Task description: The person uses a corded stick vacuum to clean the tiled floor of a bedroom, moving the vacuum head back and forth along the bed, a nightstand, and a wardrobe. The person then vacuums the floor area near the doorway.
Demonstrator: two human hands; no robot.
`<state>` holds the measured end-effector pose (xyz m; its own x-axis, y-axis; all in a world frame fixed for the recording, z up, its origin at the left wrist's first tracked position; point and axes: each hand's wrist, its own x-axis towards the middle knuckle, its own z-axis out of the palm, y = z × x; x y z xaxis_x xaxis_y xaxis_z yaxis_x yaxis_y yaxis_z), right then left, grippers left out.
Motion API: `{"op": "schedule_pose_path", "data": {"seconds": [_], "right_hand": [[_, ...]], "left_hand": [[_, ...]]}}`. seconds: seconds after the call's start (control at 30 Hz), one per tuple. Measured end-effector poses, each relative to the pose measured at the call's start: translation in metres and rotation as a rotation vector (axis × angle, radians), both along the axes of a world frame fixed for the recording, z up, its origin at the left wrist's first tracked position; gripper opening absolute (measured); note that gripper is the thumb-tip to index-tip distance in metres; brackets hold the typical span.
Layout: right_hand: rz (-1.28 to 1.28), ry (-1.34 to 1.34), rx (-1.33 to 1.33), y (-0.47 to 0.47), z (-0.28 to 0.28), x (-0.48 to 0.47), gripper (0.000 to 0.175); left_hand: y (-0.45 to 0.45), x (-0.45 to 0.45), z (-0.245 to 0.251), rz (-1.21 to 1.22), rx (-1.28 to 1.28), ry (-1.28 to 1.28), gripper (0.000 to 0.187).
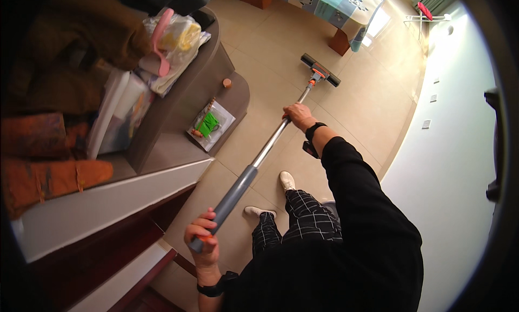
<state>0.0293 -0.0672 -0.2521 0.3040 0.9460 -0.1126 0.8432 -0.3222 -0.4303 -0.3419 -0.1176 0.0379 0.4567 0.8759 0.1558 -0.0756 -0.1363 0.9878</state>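
Note:
A sponge mop with a grey and steel telescopic handle [265, 150] slants across the view. Its dark head [320, 70] with orange parts rests on the beige tile floor [271, 44]. At the grey upper end of the handle, my left hand [204, 235] is closed around the grip, low in the view. My right hand [299, 116] grips the steel tube farther down, nearer the head. Both wrists carry black bands.
A grey-brown shelf unit [174, 83] with bags and a pink plastic item [159, 44] stands left. Dark red steps [121, 223] lie lower left. A bed or table with a panda-print cover [324, 4] is ahead, a white wall [438, 170] right.

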Motion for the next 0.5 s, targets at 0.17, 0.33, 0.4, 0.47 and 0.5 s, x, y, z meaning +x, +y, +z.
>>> {"op": "schedule_pose_path", "data": {"seconds": [0.17,0.33,0.4,0.47,0.5], "right_hand": [[-0.058,0.021,-0.004,0.000,-0.020,0.049,0.011],[-0.045,0.022,0.001,0.012,-0.038,0.068,0.010],[-0.022,0.043,0.012,0.016,-0.043,0.067,0.013],[-0.028,0.069,-0.006,0.018,-0.044,0.064,0.012],[-0.027,0.075,-0.042,0.018,-0.042,0.060,0.012]], "left_hand": [[0.009,0.052,-0.016,-0.108,0.002,0.085,0.039],[0.017,0.073,-0.032,-0.027,-0.050,0.064,0.037],[0.019,0.073,-0.034,0.019,-0.064,0.047,0.035],[0.020,0.071,-0.035,0.022,-0.073,0.059,0.032],[0.020,0.069,-0.034,0.023,-0.071,0.062,0.030]]}}
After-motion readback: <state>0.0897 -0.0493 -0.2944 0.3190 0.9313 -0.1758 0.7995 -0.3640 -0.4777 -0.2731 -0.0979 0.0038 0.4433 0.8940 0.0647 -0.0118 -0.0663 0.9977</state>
